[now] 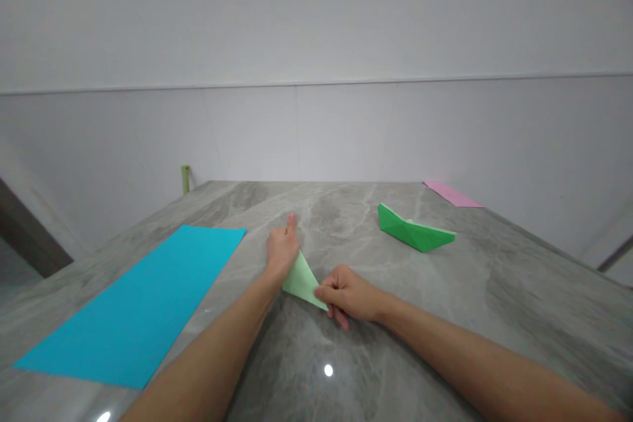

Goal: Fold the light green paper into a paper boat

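Observation:
A small light green folded paper (302, 281) lies on the grey marble table (445, 316), shaped like a triangle. My left hand (281, 249) rests on its far edge, fingers curled and one finger pointing away. At the paper's near corner, my right hand (349, 295) pinches the fold between thumb and fingers.
A large blue sheet (143, 303) lies flat to the left. A darker green folded paper boat (413, 229) sits further back on the right, with a pink sheet (452, 194) at the far right corner. A white wall stands behind the table.

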`<state>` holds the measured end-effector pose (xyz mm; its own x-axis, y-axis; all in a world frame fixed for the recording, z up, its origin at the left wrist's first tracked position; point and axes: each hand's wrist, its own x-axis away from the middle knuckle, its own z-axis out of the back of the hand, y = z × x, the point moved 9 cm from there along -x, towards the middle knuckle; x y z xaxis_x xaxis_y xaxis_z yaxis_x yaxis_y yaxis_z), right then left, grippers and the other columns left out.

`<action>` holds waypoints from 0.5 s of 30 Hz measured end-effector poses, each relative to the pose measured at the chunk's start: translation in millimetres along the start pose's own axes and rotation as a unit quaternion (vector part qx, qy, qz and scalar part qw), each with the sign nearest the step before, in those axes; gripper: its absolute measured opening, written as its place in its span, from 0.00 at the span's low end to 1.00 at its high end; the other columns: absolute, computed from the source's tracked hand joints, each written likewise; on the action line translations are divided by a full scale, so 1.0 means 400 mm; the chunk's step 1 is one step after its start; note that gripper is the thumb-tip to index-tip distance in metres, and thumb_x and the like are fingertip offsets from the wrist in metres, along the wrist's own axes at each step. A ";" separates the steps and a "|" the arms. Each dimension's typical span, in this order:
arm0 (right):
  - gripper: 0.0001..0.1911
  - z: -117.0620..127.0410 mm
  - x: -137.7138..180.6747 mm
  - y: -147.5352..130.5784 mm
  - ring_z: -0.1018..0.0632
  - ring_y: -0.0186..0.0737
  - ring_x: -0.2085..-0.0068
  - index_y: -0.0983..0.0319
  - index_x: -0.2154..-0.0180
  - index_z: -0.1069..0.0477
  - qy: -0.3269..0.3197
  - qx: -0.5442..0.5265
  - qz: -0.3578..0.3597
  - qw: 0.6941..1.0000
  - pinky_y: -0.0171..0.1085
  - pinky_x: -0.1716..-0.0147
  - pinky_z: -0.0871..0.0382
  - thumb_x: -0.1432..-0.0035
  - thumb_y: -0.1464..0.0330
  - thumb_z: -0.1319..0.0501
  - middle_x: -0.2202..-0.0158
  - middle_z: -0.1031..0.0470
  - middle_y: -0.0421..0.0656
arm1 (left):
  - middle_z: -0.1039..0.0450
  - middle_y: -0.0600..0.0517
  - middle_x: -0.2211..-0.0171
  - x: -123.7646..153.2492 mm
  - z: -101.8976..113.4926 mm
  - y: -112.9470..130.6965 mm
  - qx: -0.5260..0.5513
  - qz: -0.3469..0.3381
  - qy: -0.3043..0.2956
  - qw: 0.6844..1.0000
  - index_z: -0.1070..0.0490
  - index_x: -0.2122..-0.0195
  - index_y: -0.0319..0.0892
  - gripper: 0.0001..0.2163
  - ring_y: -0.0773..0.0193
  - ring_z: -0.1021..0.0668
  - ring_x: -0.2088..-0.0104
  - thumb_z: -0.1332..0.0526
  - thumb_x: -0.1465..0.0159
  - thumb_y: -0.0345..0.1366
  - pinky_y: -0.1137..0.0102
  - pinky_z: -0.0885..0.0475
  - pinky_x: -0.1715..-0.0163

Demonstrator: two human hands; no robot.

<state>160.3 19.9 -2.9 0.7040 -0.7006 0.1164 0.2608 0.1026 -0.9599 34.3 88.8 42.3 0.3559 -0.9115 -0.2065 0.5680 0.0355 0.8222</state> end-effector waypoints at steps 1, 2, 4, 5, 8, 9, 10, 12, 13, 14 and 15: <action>0.18 -0.005 0.002 0.001 0.39 0.26 0.90 0.63 0.86 0.36 -0.006 0.008 -0.005 1.000 0.26 0.87 0.47 0.46 0.69 0.46 0.94 0.38 0.33 | 0.38 0.49 0.87 0.000 0.012 -0.012 0.011 0.008 -0.001 1.000 0.38 0.87 0.43 0.31 0.60 0.30 0.80 0.60 0.37 0.58 0.70 0.44 0.79; 0.18 -0.008 0.004 0.002 0.38 0.26 0.90 0.63 0.85 0.36 -0.010 0.015 -0.009 1.000 0.26 0.87 0.47 0.46 0.69 0.46 0.93 0.38 0.33 | 0.39 0.50 0.87 0.001 0.020 -0.019 0.023 0.013 -0.008 1.000 0.39 0.88 0.43 0.31 0.60 0.31 0.80 0.59 0.38 0.60 0.70 0.44 0.79; 0.17 -0.011 0.010 0.003 0.37 0.26 0.89 0.63 0.85 0.36 -0.011 0.018 -0.013 1.000 0.26 0.87 0.47 0.46 0.69 0.46 0.93 0.38 0.33 | 0.41 0.51 0.88 0.009 0.030 -0.024 0.055 0.015 -0.030 0.998 0.40 0.87 0.43 0.31 0.62 0.32 0.82 0.57 0.40 0.63 0.71 0.45 0.81; 0.17 -0.010 0.012 0.002 0.37 0.26 0.89 0.63 0.85 0.36 -0.008 0.014 -0.011 1.000 0.26 0.87 0.47 0.46 0.69 0.46 0.93 0.37 0.33 | 0.42 0.52 0.88 0.015 0.031 -0.024 0.074 0.013 -0.049 0.996 0.40 0.87 0.43 0.32 0.64 0.33 0.82 0.58 0.41 0.64 0.71 0.44 0.81; 0.18 -0.003 0.019 -0.002 0.37 0.26 0.89 0.63 0.85 0.36 0.011 -0.011 0.004 1.000 0.26 0.87 0.47 0.46 0.66 0.46 0.92 0.37 0.34 | 0.42 0.55 0.87 0.045 0.013 -0.021 0.139 0.006 -0.139 0.980 0.42 0.83 0.43 0.33 0.67 0.35 0.85 0.62 0.44 0.68 0.73 0.41 0.83; 0.18 0.000 0.020 -0.002 0.37 0.27 0.89 0.64 0.85 0.36 0.018 -0.019 0.008 1.000 0.26 0.87 0.47 0.46 0.65 0.46 0.92 0.37 0.34 | 0.40 0.55 0.86 0.058 0.001 -0.022 0.157 0.002 -0.181 0.971 0.40 0.81 0.42 0.33 0.67 0.33 0.85 0.62 0.44 0.69 0.72 0.39 0.83; 0.19 0.003 0.021 -0.002 0.37 0.27 0.89 0.64 0.85 0.36 0.026 -0.025 0.012 0.999 0.26 0.88 0.47 0.46 0.63 0.46 0.92 0.37 0.34 | 0.38 0.54 0.85 0.071 -0.010 -0.024 0.170 -0.001 -0.220 0.961 0.39 0.79 0.41 0.33 0.66 0.32 0.85 0.60 0.45 0.69 0.72 0.37 0.83; 0.21 0.011 0.019 0.002 0.38 0.27 0.90 0.64 0.84 0.36 0.038 -0.034 0.018 0.999 0.27 0.88 0.48 0.45 0.59 0.45 0.91 0.37 0.35 | 0.35 0.55 0.84 0.094 -0.035 -0.031 0.182 -0.012 -0.294 0.938 0.37 0.75 0.41 0.29 0.65 0.30 0.85 0.47 0.48 0.67 0.73 0.37 0.85; 0.22 0.016 0.018 0.005 0.38 0.27 0.90 0.64 0.85 0.36 0.047 -0.035 0.023 0.998 0.27 0.88 0.49 0.45 0.58 0.45 0.91 0.38 0.35 | 0.35 0.56 0.84 0.101 -0.044 -0.034 0.187 -0.020 -0.317 0.930 0.37 0.75 0.41 0.27 0.66 0.31 0.86 0.43 0.50 0.65 0.73 0.38 0.86; 0.23 0.023 0.017 0.006 0.39 0.27 0.89 0.63 0.85 0.37 0.059 -0.034 0.030 0.997 0.28 0.88 0.50 0.45 0.56 0.44 0.91 0.37 0.36 | 0.36 0.57 0.85 0.105 -0.050 -0.036 0.193 -0.029 -0.330 0.924 0.37 0.75 0.41 0.26 0.68 0.32 0.87 0.42 0.49 0.63 0.75 0.39 0.87; 0.24 0.031 0.016 0.006 0.39 0.27 0.89 0.63 0.85 0.37 0.073 -0.031 0.039 0.996 0.28 0.88 0.50 0.45 0.54 0.44 0.91 0.37 0.36 | 0.37 0.58 0.85 0.107 -0.056 -0.037 0.199 -0.037 -0.337 0.920 0.38 0.75 0.41 0.25 0.70 0.34 0.88 0.41 0.49 0.62 0.76 0.41 0.88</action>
<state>173.8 24.5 -1.3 0.6154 -0.7882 0.0063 0.1636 0.1199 -0.9792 58.0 58.3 9.4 -0.2895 -0.9572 -0.0052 0.2076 -0.0681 0.9758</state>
